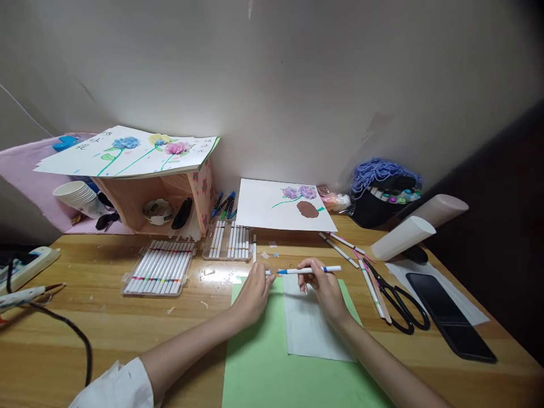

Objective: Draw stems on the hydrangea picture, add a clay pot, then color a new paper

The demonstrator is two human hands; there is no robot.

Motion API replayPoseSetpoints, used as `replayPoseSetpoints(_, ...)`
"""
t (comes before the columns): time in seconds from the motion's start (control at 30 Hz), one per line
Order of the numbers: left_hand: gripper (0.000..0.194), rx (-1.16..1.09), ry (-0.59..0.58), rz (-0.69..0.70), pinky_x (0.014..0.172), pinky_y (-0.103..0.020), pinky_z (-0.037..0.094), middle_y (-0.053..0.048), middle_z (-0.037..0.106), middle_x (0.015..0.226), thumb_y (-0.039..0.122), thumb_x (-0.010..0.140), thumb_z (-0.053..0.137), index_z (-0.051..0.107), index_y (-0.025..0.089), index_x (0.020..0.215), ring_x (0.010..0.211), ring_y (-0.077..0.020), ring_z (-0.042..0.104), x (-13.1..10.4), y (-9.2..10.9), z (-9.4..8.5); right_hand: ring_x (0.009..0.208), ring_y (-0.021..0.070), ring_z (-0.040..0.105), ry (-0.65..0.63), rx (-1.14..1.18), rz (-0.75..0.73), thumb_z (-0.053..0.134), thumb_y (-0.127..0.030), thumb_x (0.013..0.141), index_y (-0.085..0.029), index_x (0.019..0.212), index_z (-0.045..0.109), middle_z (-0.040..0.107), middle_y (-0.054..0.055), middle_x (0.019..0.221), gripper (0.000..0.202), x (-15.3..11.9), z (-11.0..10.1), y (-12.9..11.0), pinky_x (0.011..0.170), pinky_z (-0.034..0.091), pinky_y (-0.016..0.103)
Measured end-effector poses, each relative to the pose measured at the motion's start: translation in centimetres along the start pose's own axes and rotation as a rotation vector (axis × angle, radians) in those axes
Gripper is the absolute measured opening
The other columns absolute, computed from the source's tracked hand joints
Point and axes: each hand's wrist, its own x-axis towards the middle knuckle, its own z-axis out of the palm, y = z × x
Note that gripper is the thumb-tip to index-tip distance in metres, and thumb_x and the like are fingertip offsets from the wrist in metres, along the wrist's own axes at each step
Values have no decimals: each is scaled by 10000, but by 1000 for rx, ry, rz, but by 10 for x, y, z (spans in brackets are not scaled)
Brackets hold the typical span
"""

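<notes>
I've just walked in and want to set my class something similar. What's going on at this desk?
A person's right hand holds a marker, its blue end pointing toward the left hand. That one has something small and pale at its fingertips, too small to make out. Both hands are over the near part of the desk, where a white sheet lies on green paper. Behind them is a flower picture; scissors lie to the right.
</notes>
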Motion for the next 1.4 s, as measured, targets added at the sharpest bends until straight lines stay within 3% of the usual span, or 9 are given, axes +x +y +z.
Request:
replayPoseSetpoints(0.13,128,-26,-43,12,737,-300,467,-54,492,937,237,970,289,404,194,935,846,-168,513,-3,5,-5,523,132,517,-59,-1,12,455,-518,880,-184,830,541,574,-4,590,348,3,5,4,526,412,255)
replayPoseSetpoints(0.43,190,39,-99,-18,702,-299,416,-40,537,867,244,955,348,486,180,841,787,-185,499,-14,6,-23,556,141,528,-126,-48,-16,451,-479,901,-180,849,559,573,9,618,322,2,15,2,544,423,270)
replayPoseSetpoints(0.63,256,31,-146,-83,722,-267,400,-20,601,830,269,949,394,601,185,822,818,-180,544,-32,-1,-35,555,145,541,-374,-74,76,455,-485,898,-165,866,549,586,22,627,335,5,23,1,520,418,268)
replayPoseSetpoints(0.73,291,5,-146,-122,731,-248,400,-16,624,847,267,959,371,625,185,843,824,-165,562,-42,-5,-43,572,137,544,-422,-107,64,447,-453,913,-170,882,553,587,13,635,304,3,26,1,540,424,259)
replayPoseSetpoints(1.03,223,-9,-167,-104,697,-215,370,-3,601,789,250,940,447,601,172,799,769,-144,532,-69,-13,-68,532,127,525,-619,-108,94,419,-425,933,-166,851,559,579,9,605,305,4,56,2,504,407,251)
replayPoseSetpoints(1.2,258,8,-158,-123,696,-221,367,-11,581,794,268,957,399,563,164,787,768,-146,517,-76,-19,-79,532,120,523,-618,-100,31,415,-409,939,-171,863,565,579,3,609,291,6,66,5,507,405,247)
replayPoseSetpoints(1.4,264,27,-198,-137,700,-237,366,-26,587,817,274,966,356,547,166,817,786,-163,522,-78,-21,-80,537,122,519,-689,-90,84,395,-409,946,-173,870,546,580,4,617,290,9,73,5,510,399,249)
